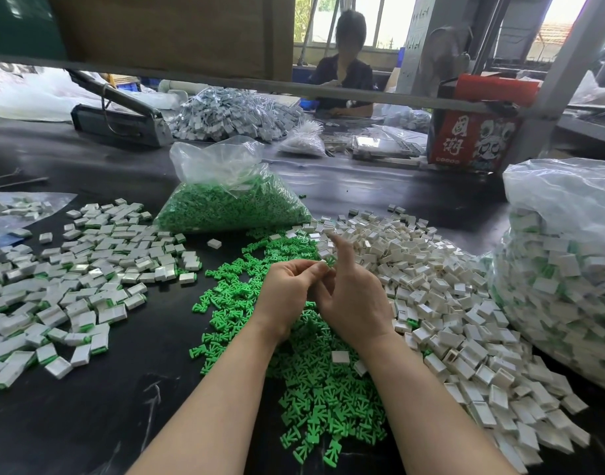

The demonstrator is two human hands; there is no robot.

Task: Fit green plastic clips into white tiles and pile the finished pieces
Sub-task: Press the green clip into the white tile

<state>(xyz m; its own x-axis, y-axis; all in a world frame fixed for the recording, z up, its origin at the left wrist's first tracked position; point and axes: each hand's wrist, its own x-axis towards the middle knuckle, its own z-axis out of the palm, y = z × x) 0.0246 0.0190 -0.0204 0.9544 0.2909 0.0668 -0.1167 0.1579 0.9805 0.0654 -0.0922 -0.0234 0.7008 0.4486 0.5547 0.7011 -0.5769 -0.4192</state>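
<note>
Two hands met over the middle of the dark bench (pixel 88 423). The left hand (pixel 287 296) had its fingers (pixel 313 270) curled, pinching a small piece at the tips. That piece (pixel 328 261) was part white, part green, so I judged it a tile with a clip going in. The right hand (pixel 352 303) sat just beside it, touching it, with one finger sticking up straight and the rest bent. I could not tell how much of the piece the right hand held.

The piece was too small to tell which way it pointed or how its long side ran.

Loose green clips (pixel 314 389) lay in a heap under the hands. White tiles (pixel 448 303) lay in a heap on the right. Finished pieces (pixel 71 286) were spread on the left. A bag of clips (pixel 232 200) sat farther back, and a big bag (pixel 561 269) sat far right.

The clips and tiles looked very light, hard and a bit smooth. I think they would slip easily, so holding each by its side edges with the fingertips seemed best. The thin legs of a clip might bend if pushed in crooked.
</note>
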